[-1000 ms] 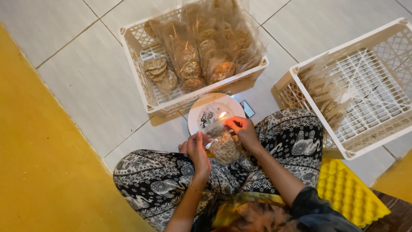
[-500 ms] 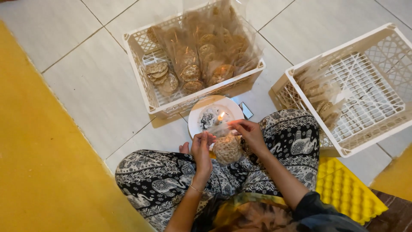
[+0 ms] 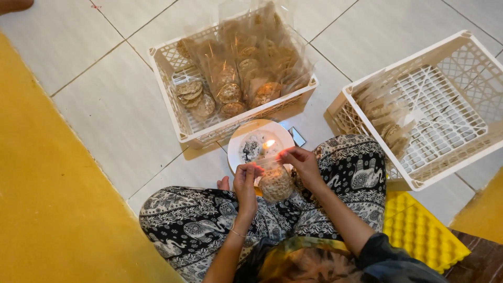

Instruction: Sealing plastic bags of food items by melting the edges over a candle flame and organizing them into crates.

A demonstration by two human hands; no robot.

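White tile floor [image 3: 99,105], seated cross-legged. Left hand [image 3: 245,181] and right hand [image 3: 298,162] both pinched on top of cracker bag [image 3: 275,183], held over lap just beside candle flame [image 3: 269,143] on plate [image 3: 241,139]. Risks: plastic melting through, singed fingertips, bag slipping.

Crates: two white plastic crates, one [image 3: 167,73] ahead and one [image 3: 471,57] at right. Plates: one white plate [image 3: 238,147]. Flames: one candle flame [image 3: 269,143].

We see a tiled floor [image 3: 105,110] bearing two crates [image 3: 230,78] [image 3: 435,105], a plate [image 3: 246,137], a yellow mat [image 3: 47,209].
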